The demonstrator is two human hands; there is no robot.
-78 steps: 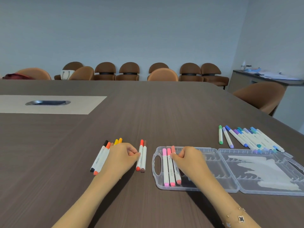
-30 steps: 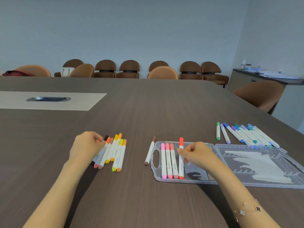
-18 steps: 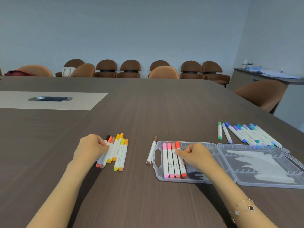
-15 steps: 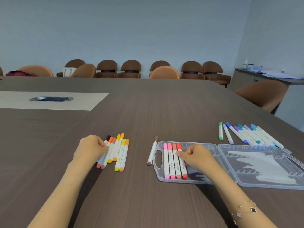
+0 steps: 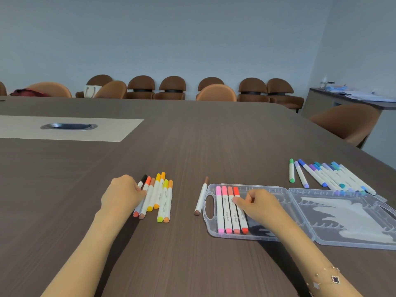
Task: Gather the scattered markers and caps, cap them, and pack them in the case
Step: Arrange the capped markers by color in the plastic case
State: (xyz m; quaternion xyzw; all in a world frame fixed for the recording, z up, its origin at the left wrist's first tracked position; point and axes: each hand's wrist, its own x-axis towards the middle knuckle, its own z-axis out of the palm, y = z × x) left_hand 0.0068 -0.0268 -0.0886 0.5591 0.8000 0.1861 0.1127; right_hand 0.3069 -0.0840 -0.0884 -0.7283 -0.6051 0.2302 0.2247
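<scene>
Since a second ago the red marker (image 5: 240, 209) has dropped flat beside three pinkish ones in the open case (image 5: 267, 237), while the left hand (image 5: 122, 195) pinches warm markers (image 5: 159, 198), a brown marker (image 5: 201, 198) lies between, and the right hand (image 5: 260, 205) fingers curl on the red one.

Both forearms are reaching up from the bottom edge of the frame, bare to the wrist. The left hand (image 5: 123, 195) is sitting left of centre, knuckles up, fingers curled with the tips turned toward the right. The right hand (image 5: 260, 205) is sitting right of centre, palm down, its fingers curled and the grip closing at the thumb and forefinger, pointed left. A thin chain bracelet is circling the right wrist at lower right.
</scene>
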